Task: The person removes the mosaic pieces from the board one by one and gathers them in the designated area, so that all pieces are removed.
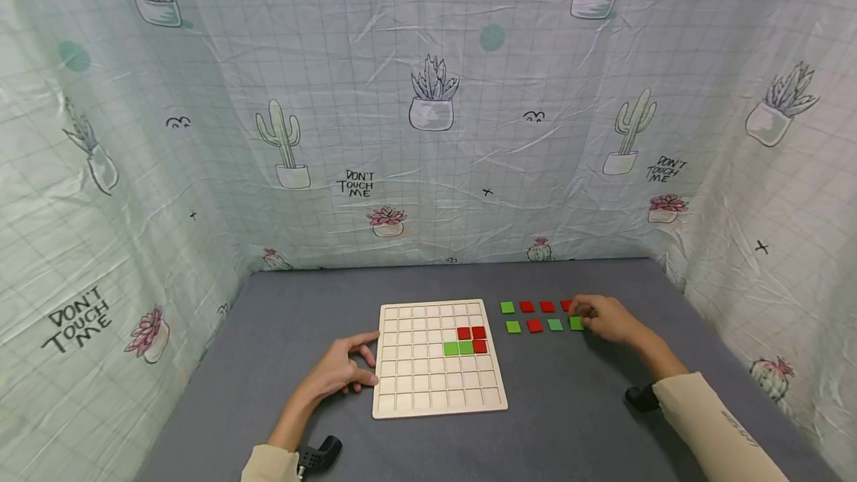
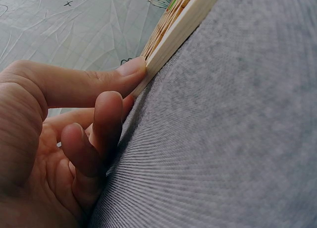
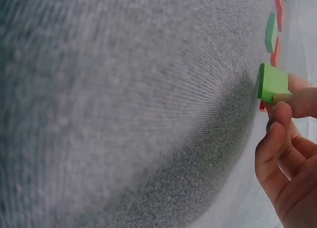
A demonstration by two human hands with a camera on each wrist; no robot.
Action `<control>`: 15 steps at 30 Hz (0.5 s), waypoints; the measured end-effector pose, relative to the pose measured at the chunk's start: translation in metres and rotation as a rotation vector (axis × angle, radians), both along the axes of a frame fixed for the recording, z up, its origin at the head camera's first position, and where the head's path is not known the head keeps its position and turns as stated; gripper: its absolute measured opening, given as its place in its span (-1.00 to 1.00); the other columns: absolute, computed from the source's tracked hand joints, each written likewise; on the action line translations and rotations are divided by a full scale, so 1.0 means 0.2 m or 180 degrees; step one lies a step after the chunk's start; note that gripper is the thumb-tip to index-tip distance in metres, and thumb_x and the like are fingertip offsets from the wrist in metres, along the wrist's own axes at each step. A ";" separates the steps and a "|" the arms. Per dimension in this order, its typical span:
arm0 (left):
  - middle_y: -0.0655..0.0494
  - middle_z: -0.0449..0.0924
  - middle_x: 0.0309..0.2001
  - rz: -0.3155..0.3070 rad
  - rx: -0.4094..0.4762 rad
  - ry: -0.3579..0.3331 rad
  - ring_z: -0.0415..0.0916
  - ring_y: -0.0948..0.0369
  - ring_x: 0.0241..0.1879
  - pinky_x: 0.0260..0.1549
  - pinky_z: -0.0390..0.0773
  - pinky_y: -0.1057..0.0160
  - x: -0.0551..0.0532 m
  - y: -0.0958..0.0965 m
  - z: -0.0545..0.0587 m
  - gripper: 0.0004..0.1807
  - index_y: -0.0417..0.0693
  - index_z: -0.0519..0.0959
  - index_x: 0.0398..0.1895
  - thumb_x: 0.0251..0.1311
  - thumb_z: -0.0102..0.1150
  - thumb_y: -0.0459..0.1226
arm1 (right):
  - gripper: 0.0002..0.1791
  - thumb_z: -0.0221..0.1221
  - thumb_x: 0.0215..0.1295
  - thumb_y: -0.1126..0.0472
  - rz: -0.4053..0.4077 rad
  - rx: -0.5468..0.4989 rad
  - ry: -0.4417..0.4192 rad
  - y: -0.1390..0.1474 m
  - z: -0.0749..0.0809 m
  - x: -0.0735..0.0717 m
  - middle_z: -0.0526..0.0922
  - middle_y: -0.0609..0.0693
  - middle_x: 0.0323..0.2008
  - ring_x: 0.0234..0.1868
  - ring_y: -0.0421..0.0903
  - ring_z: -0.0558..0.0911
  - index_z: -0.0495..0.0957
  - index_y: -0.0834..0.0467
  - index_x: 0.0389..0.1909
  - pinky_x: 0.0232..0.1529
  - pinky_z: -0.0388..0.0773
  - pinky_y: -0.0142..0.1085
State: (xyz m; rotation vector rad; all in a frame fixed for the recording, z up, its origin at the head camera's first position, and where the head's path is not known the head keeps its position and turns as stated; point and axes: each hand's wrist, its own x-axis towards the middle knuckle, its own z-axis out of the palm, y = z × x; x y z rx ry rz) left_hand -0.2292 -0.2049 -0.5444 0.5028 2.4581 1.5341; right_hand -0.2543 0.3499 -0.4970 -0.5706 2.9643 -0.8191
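Observation:
A pale wooden grid board point(image 1: 408, 393) lies on the grey table, with several red and green square tiles in its cells towards the right. At the board's left edge is my left hand point(image 1: 341, 367); its thumb and index finger are spread apart and touch the rim, and other fingers bend loosely underneath. In the left wrist view the thumb point(image 2: 94, 87) presses the board's side point(image 2: 173, 47). My right hand point(image 1: 605, 318) pinches a green tile point(image 3: 274, 82) between thumb and finger, at the right end of the loose tiles. Part of a red tile point(image 1: 566, 305) is hidden behind that hand.
Two rows of loose tiles lie right of the board, among them a green tile point(image 1: 507, 307), a red tile point(image 1: 533, 326) and a darker green tile point(image 1: 555, 325). A cactus-print curtain point(image 1: 455, 192) encloses the table's back and sides. Each wrist wears a black device.

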 end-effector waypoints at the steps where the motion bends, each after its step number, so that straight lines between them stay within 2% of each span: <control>1: -0.06 0.60 -0.25 -0.0003 0.0000 0.0002 0.52 0.23 -0.70 -0.79 0.41 0.28 0.00 0.00 0.00 -0.03 -0.18 0.37 0.51 -0.08 0.55 -0.40 | -0.79 0.17 0.32 0.46 -0.0012 0.0004 -0.0002 0.00 0.00 0.00 0.75 0.16 -0.17 -0.54 -0.21 0.51 0.62 0.16 -0.11 -0.50 0.46 -0.28; 11: -0.04 0.61 -0.24 0.0035 -0.0052 -0.0006 0.54 0.17 -0.67 -0.78 0.42 0.23 0.01 0.00 0.01 -0.04 -0.14 0.39 0.50 -0.08 0.57 -0.37 | -0.81 0.23 0.31 0.45 -0.0187 0.0033 -0.0133 -0.02 0.00 0.00 0.74 0.22 -0.13 -0.50 -0.17 0.55 0.62 0.17 -0.12 -0.47 0.50 -0.25; 15: -0.03 0.61 -0.24 0.0031 -0.0054 -0.0008 0.54 0.17 -0.67 -0.77 0.43 0.23 0.01 0.00 0.01 -0.05 -0.14 0.39 0.50 -0.07 0.56 -0.38 | -0.81 0.23 0.31 0.45 -0.0175 0.0036 -0.0137 -0.02 0.00 0.00 0.74 0.25 -0.13 -0.49 -0.15 0.56 0.62 0.19 -0.11 -0.46 0.51 -0.23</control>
